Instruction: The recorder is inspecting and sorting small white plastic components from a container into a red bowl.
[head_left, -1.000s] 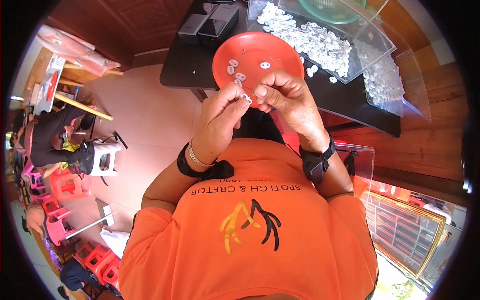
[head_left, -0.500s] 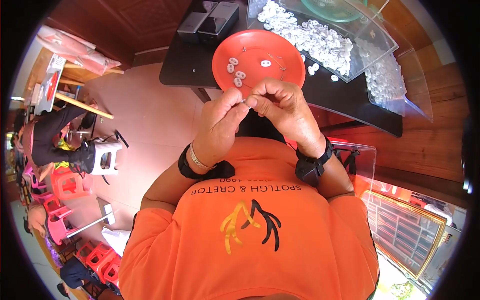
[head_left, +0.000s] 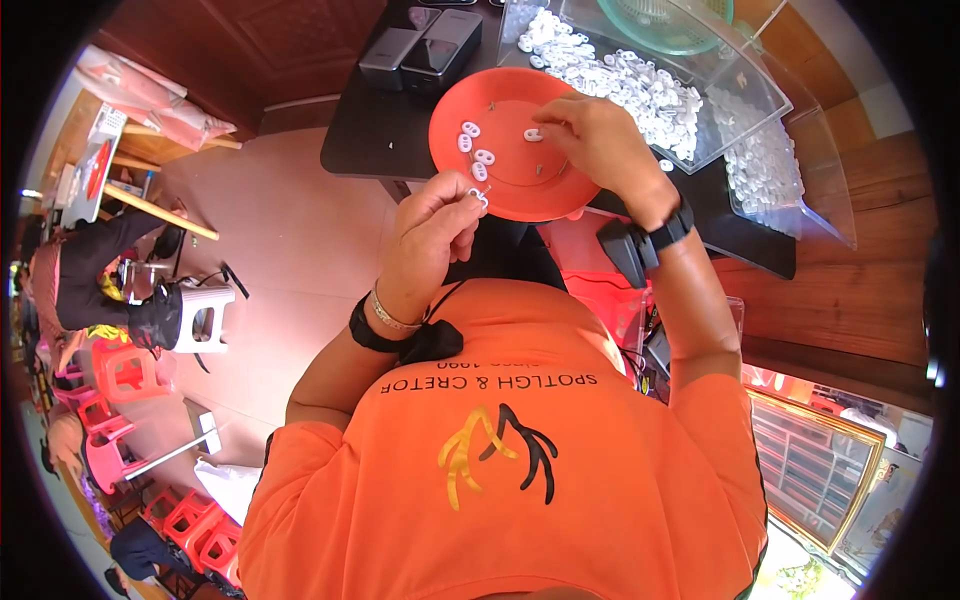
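Observation:
My left hand (head_left: 437, 222) is closed in a pinch at the near-left rim of the orange-red plate (head_left: 515, 208). Between its fingertips is a small white two-holed oval piece (head_left: 479, 198), with something thin sticking up beside it. Over the plate's right half my right hand (head_left: 608, 148) reaches in with bent fingers, tips close together. Those tips are right beside a lone white two-holed piece (head_left: 533, 134); whether they grip anything is hidden. Several similar white pieces (head_left: 484, 157) lie on the plate's left side. A tiny metal part (head_left: 539, 170) rests below the right hand.
The plate stands on a black table (head_left: 372, 140). Behind it are two dark box-shaped devices (head_left: 440, 45). To the right sit a clear bin of white pieces (head_left: 640, 90), another clear bin (head_left: 765, 165) and a green basket (head_left: 670, 20). Stools (head_left: 205, 315) and people are at far left.
My hands have parted. The right one moved up and right over the plate, while the left stayed near the rim with the white two-holed piece showing in its fingertips.

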